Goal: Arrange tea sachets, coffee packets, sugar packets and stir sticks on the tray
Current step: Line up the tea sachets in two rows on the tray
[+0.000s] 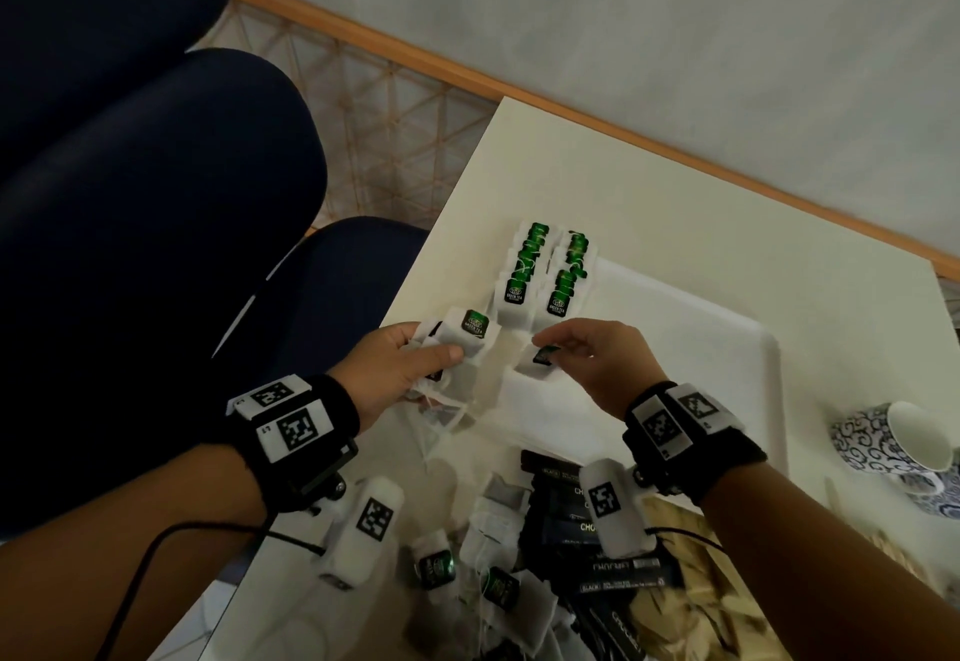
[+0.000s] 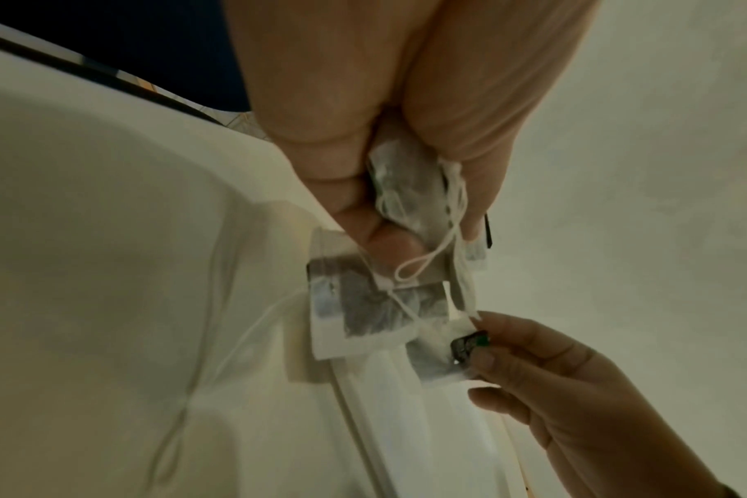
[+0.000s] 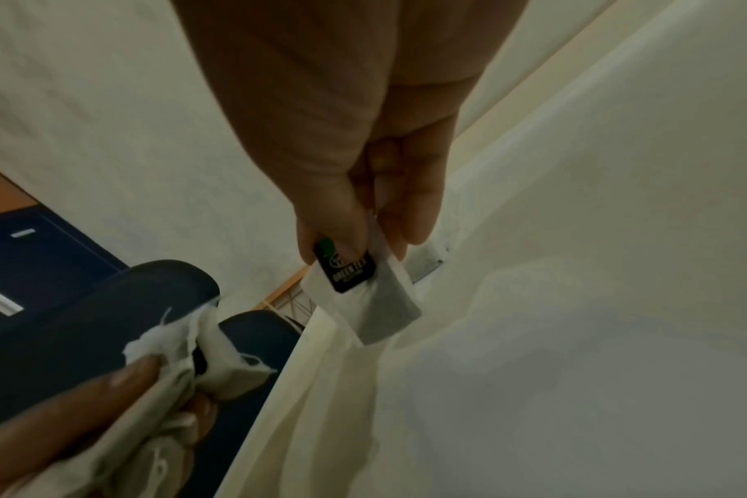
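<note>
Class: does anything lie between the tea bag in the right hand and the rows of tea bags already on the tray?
Nothing visible does. The right hand pinches a green-tagged tea bag above the white plastic tray, just short of the two rows of tea bags.

White tea bags [image 1: 540, 270] with green and black tags. Black tag, green corner, in the right hand [image 1: 597, 364] grip. Cream worktop [image 1: 675, 223], white tray [image 1: 727, 348]. Black packets [image 1: 587, 520] with white lettering nearer than the grips. White cup [image 1: 893, 442] with dark blue swirls.
</note>
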The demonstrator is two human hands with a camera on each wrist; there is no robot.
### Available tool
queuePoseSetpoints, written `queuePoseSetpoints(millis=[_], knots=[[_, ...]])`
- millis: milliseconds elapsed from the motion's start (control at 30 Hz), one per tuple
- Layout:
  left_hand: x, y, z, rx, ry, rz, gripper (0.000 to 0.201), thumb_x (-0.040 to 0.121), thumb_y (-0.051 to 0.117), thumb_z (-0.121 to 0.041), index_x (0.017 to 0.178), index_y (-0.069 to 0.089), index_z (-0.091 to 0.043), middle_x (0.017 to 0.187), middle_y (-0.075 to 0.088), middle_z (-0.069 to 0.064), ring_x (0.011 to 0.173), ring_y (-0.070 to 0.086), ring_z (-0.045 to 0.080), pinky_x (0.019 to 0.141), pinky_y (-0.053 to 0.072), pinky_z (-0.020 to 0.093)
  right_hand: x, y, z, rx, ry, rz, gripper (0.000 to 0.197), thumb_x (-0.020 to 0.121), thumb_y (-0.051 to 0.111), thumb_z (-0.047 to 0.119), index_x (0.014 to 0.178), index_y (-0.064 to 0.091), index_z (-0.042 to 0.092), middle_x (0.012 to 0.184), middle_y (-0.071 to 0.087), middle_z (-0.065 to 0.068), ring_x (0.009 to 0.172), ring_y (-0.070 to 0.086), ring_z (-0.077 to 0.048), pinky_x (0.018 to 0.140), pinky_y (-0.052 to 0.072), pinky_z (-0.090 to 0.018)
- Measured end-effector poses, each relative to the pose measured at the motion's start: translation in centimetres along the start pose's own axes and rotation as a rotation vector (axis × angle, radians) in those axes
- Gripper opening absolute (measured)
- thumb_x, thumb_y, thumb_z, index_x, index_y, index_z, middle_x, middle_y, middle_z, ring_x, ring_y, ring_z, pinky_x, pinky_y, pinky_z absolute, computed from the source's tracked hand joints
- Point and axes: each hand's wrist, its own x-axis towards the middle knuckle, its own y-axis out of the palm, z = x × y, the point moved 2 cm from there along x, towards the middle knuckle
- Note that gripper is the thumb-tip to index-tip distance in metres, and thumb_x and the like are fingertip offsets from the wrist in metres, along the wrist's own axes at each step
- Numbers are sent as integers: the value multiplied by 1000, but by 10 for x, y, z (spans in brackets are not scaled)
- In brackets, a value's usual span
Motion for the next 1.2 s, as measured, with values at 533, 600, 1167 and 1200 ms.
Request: queuePoseSetpoints(millis=[533, 600, 1167, 1200], knots=[[25, 5, -12, -2, -28, 39, 30, 83, 69, -8, 111, 64, 2, 108, 66, 26, 89, 65, 35, 80, 55, 49, 56, -15, -19, -128, 129, -62, 30, 85, 59, 11, 109, 65, 29, 90, 63, 4, 82, 56, -13, 65, 41, -19], [28, 10, -11, -7, -39, 57, 29, 83, 68, -7, 111, 64, 1, 106, 67, 25, 85, 66, 32, 71, 58, 42, 58, -16, -21, -120, 127, -70, 31, 86, 58, 11, 110, 64, 29, 94, 65, 2, 83, 57, -13, 63, 40, -19], [30, 25, -10, 30, -37, 129, 31, 84, 67, -3, 114, 62, 2, 105, 66, 24, 85, 65, 29, 71, 57, 35, 33, 5, 29, 262, 99, 206, 12, 86, 68, 28, 96, 69, 23, 79, 68, 7, 63, 61, -2, 59, 46, -13], [29, 23, -9, 33, -39, 119, 31, 84, 68, -4, 114, 62, 2, 104, 66, 25, 85, 64, 29, 71, 56, 36, 34, 6, 30, 278, 104, 209, 4, 85, 69, 23, 89, 69, 22, 75, 68, 4, 63, 61, -4, 60, 46, -16]])
